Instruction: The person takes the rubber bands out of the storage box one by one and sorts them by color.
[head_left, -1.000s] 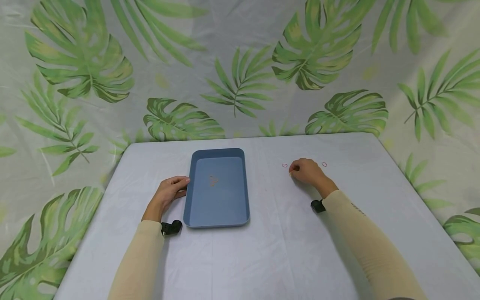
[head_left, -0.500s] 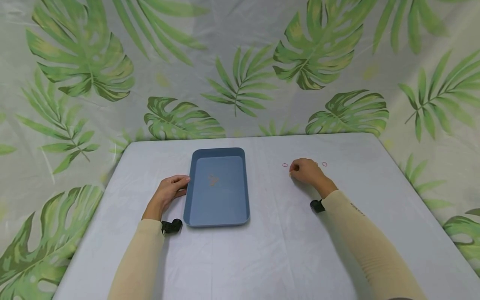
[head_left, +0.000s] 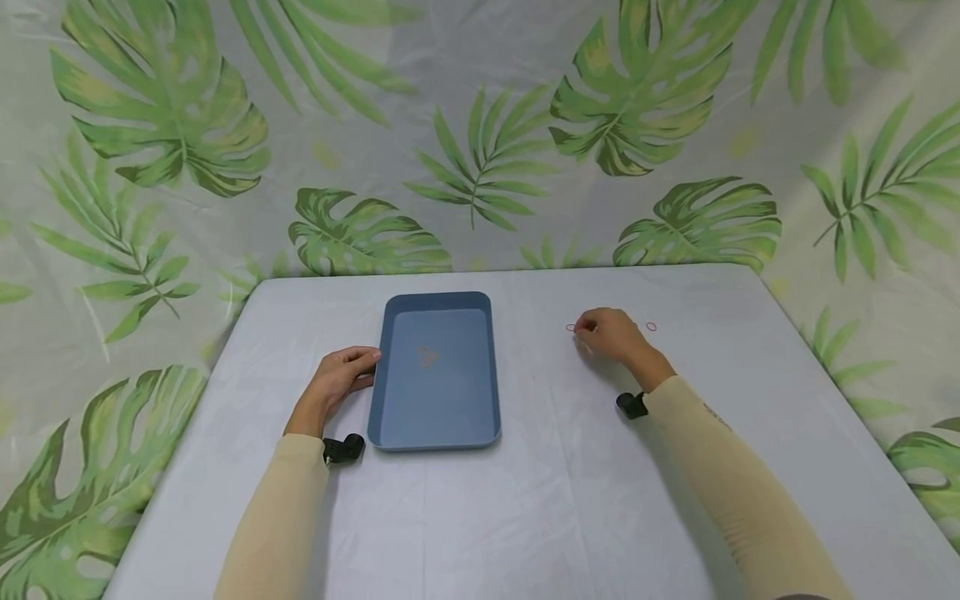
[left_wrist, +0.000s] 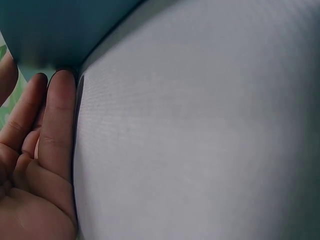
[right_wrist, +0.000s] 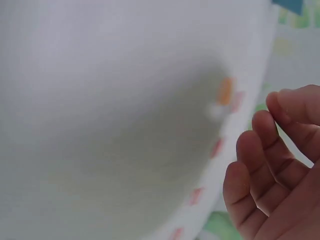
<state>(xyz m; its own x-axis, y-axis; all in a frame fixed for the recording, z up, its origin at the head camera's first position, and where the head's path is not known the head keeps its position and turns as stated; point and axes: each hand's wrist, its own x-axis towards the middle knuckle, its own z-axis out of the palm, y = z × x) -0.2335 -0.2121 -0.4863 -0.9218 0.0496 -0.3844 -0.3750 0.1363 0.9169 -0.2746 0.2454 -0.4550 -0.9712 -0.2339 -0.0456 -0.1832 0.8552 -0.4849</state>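
My left hand (head_left: 339,379) lies at the left side of a blue rectangular tray (head_left: 435,425), its fairly straight fingers touching the wall, as the left wrist view also shows. A small tangle of thin tan-orange loops (head_left: 428,357) lies inside the tray. To the right, my right hand (head_left: 613,337) hovers just above the cloth, thumb and index tips together and nothing visible between them. By its fingertips is a thin pinkish-red ring (head_left: 571,327); a red ring (head_left: 651,327) lies beyond the hand. Blurred in the right wrist view, an orange piece (right_wrist: 225,91) lies near several red ones.
White cloth (head_left: 480,517) covers the table, whose far edge meets a leaf-patterned curtain (head_left: 480,167). Black wrist cameras (head_left: 343,449) hang below both sleeves. The tray stands left of the table's middle.
My right hand has risen slightly and moved away from me, its fingertips now close to the pinkish-red ring. The left hand stays at the tray.
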